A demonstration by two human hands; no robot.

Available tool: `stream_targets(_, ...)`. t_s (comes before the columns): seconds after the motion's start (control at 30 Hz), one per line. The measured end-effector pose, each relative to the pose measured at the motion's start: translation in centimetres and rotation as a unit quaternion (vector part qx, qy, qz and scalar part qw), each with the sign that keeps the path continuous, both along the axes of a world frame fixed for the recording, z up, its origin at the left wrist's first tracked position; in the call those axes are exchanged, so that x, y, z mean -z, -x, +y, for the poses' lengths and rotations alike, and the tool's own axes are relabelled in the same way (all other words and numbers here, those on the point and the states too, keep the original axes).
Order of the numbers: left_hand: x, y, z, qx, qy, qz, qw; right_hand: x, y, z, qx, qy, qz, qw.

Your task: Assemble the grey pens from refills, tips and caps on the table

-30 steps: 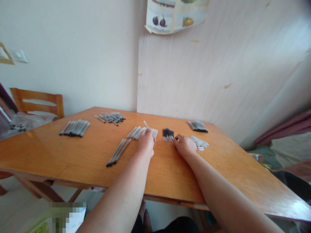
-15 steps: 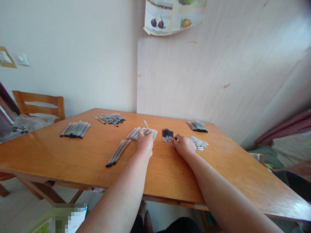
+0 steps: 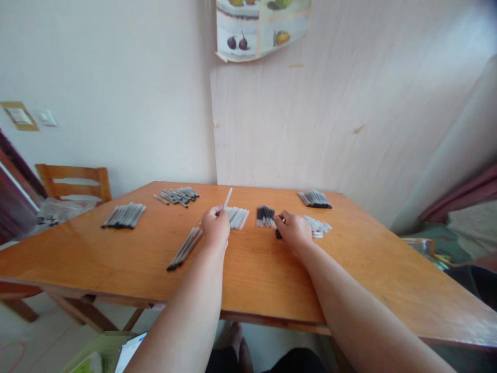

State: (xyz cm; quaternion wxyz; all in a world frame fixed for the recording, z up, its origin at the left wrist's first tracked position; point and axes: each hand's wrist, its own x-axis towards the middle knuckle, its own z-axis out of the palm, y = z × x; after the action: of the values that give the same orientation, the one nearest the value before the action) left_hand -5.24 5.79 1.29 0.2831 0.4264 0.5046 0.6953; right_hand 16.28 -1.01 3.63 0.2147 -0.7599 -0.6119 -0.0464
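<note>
A slim white pen barrel (image 3: 228, 198) points up and away from my left hand (image 3: 216, 225), whose fingers are closed round its lower end. Just right of that hand lies a row of similar white barrels (image 3: 238, 218). My right hand (image 3: 294, 228) is low over the table, thumb and fingers pinched; what they hold, if anything, is too small to name. Beside its fingertips is a bunch of black pen refills (image 3: 265, 216). A small black piece (image 3: 278, 234) shows under the fingers. Small white pen caps (image 3: 319, 226) lie partly behind this hand.
Black-ended pens lie in a few (image 3: 184, 249) by my left forearm, a left bundle (image 3: 124, 215), a loose back pile (image 3: 179, 196) and a back right bundle (image 3: 315, 199). The wooden table (image 3: 272, 280) meets the wall behind; a chair (image 3: 73, 178) stands left.
My left hand has moved left from the row of barrels, with a barrel now standing out of its grip. My right hand has shifted slightly off the refills. The view has turned a little.
</note>
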Motion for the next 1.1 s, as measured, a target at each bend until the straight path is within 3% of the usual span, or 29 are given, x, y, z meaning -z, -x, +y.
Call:
stream_targets(0.33, -0.8, 1.8, 0.3, -0.039, 0.028, 0.188, 0.981, -0.6, 0.0, -0.2, -0.015, -0.017, 0.023, 0.999)
stream_targets(0.47, -1.3, 2.3, 0.3, -0.044, 0.063, 0.320, 0.944, -0.9, 0.2, -0.3, -0.024, -0.017, 0.026, 0.999)
stream_targets(0.63, -1.8, 1.8, -0.2, -0.035, 0.127, 0.471, 0.872, -1.0, 0.2, -0.5, -0.027, -0.021, 0.031, 0.999)
stream_targets(0.83, -1.7, 1.2, -0.4, -0.034, 0.120, 0.538, 0.834, -0.9, 0.1, -0.3, -0.031, -0.033, 0.034, 0.998)
stream_targets(1.1, -0.7, 1.4, 0.0, -0.049, 0.102, 0.540, 0.834, -1.1, 0.2, -0.3, -0.028, -0.024, 0.045, 0.998)
